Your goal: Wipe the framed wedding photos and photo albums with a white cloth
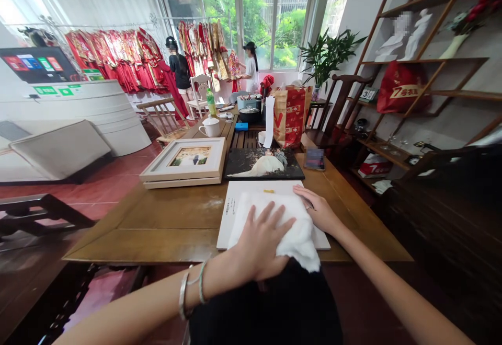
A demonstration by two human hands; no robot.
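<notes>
A white rectangular board (225, 222), with a barcode label at its left and a small yellow piece (269, 192) near the far edge, lies flat on the table. A white cloth (301, 235) is spread over much of it and droops past the near edge. My left hand (261, 238) presses flat on the cloth with fingers spread. At the board's far right corner rests my right hand (319, 210), fingers stretched out along the edge; its thumb is partly hidden. Just beyond the board is a dark photo panel (262, 164) showing a white dress.
Framed pictures (188, 162) are stacked on the wooden table (172, 219) at left. A phone (315, 159), paper bag (292, 117), lidded white cup (210, 125) and bottle (210, 103) stand farther back. Two people are near red garments (125, 57); shelves (435, 62) line the right.
</notes>
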